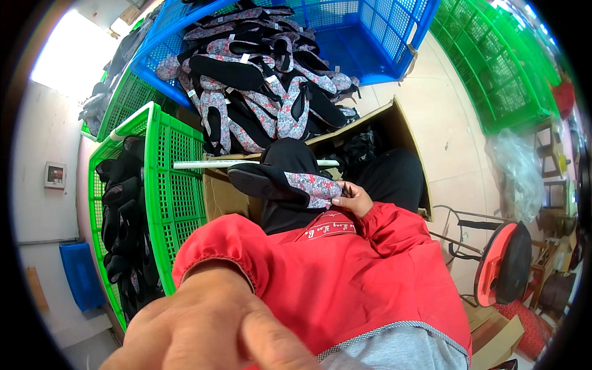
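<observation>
A cloth shoe (306, 187) with a dark sole and flowered grey-and-red fabric lies over my lap, its black toe end pointing left. My right hand (354, 200) is closed on the fabric end of the shoe, thumb on top. Large and near the lower left, my left hand (203, 320) is raised close to the camera, back of the hand showing. Its fingers run off the lower edge, so their pose is hidden. Both arms wear red sleeves.
A blue crate (382, 46) ahead holds many similar flowered shoes (246, 92). Black shoes fill a green crate (179, 166) at left. A cardboard box (404, 132) and white bar (203, 164) are by my knees. At right are a stool (502, 265) and another green crate (493, 61).
</observation>
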`<state>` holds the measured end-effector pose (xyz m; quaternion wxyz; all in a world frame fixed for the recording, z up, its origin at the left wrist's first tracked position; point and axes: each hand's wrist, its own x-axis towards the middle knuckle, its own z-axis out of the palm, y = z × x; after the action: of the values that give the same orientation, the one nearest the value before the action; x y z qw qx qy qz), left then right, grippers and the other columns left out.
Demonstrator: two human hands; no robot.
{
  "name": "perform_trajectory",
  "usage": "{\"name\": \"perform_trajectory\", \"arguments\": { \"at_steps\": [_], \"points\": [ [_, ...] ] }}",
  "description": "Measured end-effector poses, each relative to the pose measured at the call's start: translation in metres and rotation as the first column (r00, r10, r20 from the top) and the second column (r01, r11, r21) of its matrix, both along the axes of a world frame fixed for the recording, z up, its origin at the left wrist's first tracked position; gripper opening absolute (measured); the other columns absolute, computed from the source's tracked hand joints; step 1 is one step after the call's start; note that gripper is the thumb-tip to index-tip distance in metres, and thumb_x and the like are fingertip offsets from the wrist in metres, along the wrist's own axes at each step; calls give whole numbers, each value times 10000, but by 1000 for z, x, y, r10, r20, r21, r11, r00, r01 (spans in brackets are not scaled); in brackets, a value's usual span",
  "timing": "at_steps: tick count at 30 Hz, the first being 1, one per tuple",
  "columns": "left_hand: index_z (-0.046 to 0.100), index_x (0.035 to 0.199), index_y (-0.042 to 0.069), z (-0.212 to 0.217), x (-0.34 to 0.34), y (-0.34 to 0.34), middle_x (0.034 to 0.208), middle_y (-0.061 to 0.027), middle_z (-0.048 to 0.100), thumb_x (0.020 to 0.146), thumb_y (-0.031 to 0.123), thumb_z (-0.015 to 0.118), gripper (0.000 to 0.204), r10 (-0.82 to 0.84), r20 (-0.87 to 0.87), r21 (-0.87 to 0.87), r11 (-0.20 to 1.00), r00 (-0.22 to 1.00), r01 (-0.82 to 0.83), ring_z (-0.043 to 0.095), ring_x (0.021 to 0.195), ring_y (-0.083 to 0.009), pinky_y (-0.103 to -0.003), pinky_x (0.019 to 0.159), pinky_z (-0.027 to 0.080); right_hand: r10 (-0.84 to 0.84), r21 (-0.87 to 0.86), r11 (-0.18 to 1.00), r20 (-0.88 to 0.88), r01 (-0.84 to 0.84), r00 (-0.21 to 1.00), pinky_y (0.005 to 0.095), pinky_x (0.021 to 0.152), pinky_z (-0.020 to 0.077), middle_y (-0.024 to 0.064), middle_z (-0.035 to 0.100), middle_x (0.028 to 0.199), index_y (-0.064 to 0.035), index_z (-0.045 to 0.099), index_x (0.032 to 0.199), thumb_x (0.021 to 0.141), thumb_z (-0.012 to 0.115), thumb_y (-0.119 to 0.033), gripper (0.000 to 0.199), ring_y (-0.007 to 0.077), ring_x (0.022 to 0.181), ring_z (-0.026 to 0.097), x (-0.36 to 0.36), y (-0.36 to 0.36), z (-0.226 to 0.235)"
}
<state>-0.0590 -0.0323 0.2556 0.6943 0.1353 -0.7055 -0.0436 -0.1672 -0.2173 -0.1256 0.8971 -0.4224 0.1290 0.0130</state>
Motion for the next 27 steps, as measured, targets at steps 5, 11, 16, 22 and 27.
{"name": "perform_trajectory", "arguments": {
  "at_steps": [5,11,16,22,27],
  "points": [
    [569,1254,-8,-1,-1,23,1196,-87,619,847,-7,638,413,-144,-10,-8,990,989,144,590,1068,-129,-309,851,519,25,12,1000,14,-25,1000,316,918,496,60,623,1101,15,513,1254,858,652,25,420,156,972,616,1,-2,-3],
    [554,1264,1,-4,1,27,1229,-87,595,918,108,577,363,868,136,-445,484,477,-753,537,1167,-131,-350,937,493,18,24,1000,3,-18,1000,314,924,494,60,621,1103,17,503,1262,856,654,28,433,160,981,616,0,-1,-8],
    [592,1230,22,1,2,-7,1237,-82,607,929,159,584,331,50,63,-403,915,997,-20,509,1218,-127,-353,973,462,13,18,1000,-5,-13,1000,299,934,470,45,621,1105,4,520,1256,856,645,41,421,141,995,599,0,-1,-2],
    [590,989,69,-1,-30,-14,1008,-112,529,706,251,703,354,216,-629,-313,809,747,-497,496,983,-246,-405,856,381,17,-43,999,-55,-19,998,232,818,467,-2,623,1023,-22,550,1211,836,680,4,397,90,898,580,-1,-1,6],
    [501,1038,64,3,-4,28,1057,-78,524,825,389,594,400,287,-648,-487,555,706,-674,479,1030,-237,-432,945,318,3,-41,999,-34,-4,999,234,751,436,10,625,1043,-8,539,1234,834,673,3,422,85,838,559,3,2,8]
  ]
}}
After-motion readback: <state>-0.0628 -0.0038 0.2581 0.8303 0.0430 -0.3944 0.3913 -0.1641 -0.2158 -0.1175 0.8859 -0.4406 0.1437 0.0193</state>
